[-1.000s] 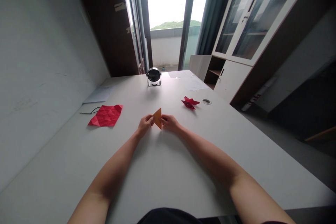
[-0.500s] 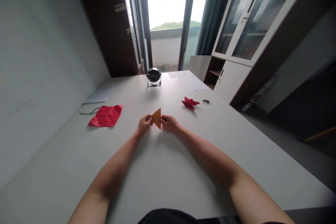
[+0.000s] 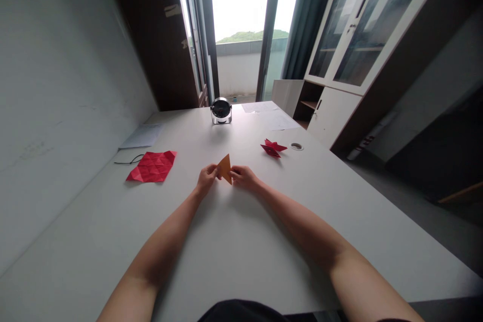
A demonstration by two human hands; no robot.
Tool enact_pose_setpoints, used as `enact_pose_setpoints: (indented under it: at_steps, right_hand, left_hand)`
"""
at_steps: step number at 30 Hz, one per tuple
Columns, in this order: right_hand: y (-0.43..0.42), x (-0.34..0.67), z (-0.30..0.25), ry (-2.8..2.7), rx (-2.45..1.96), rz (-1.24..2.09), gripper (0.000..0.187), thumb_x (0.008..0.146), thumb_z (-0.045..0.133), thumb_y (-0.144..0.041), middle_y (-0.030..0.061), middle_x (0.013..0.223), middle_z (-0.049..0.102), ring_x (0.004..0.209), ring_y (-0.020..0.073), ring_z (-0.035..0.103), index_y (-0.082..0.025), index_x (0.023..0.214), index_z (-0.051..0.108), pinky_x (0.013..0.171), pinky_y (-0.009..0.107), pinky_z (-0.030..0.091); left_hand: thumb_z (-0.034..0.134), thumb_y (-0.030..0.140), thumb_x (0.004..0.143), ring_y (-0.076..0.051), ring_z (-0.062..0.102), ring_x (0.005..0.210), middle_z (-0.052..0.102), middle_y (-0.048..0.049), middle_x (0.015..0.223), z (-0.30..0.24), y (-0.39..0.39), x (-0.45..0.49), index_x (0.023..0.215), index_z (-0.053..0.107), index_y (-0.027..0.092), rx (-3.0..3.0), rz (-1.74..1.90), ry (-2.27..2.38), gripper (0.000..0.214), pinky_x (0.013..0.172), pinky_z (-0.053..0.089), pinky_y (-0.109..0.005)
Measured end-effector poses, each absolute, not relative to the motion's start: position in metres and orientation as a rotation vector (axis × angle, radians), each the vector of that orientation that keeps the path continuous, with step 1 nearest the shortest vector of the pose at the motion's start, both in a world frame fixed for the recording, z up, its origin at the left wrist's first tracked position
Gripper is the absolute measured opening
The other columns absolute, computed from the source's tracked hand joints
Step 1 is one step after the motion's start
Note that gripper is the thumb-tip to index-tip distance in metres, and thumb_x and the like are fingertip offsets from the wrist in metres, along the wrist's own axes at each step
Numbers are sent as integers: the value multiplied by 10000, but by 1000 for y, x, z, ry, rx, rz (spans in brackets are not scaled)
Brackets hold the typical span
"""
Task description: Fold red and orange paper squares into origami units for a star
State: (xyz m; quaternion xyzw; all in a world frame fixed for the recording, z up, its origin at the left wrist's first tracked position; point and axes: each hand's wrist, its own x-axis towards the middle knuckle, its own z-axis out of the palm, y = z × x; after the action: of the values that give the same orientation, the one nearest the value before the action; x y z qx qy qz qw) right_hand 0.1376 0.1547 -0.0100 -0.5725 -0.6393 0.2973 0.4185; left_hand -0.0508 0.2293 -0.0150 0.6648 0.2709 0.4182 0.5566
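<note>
A small orange folded paper triangle (image 3: 225, 167) stands upright just above the white table (image 3: 234, 241), near its middle. My left hand (image 3: 207, 179) pinches its left edge, fingers closed. From the other side my right hand (image 3: 244, 177) pinches the lower right edge, fingers closed too. Both forearms reach forward over the table.
A creased red paper sheet (image 3: 152, 166) lies flat at the left, with a thin black cord (image 3: 128, 161) beside it. A red folded paper figure (image 3: 273, 148) sits at the right near a round cable hole (image 3: 297, 146). A small round device (image 3: 221, 110) and white papers (image 3: 142, 136) lie at the back.
The orange triangle and both hands have shifted very slightly away from me; otherwise nothing has moved.
</note>
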Motion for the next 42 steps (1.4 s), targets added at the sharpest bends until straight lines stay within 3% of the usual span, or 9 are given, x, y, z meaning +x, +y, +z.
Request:
enact_pose_setpoints:
  at_steps: [13, 25, 42]
  right_hand:
    - [153, 138, -8, -1659, -1432, 692, 272, 840, 544, -392, -21, 629, 588, 577, 111, 449, -162, 723, 630, 558, 229, 313]
    - [154, 138, -11, -1633, -1453, 664, 158, 790, 523, -282, -26, 644, 589, 588, 110, 448, -175, 719, 615, 561, 220, 312]
    - [154, 138, -9, -1629, -1480, 649, 218, 819, 526, -358, -25, 623, 558, 590, 116, 456, -181, 718, 604, 558, 226, 313]
  left_hand:
    - [651, 484, 828, -135, 591, 580, 637, -12, 663, -11, 228, -51, 844, 666, 158, 1516, 1032, 680, 327, 611, 471, -265]
    - [635, 465, 839, -101, 468, 501, 532, 27, 546, -9, 226, -51, 783, 659, 170, 1528, 1039, 707, 301, 520, 361, -231]
    - [649, 508, 831, -110, 539, 521, 583, 13, 572, -14, 230, -50, 835, 664, 166, 1487, 1066, 683, 343, 581, 458, -249]
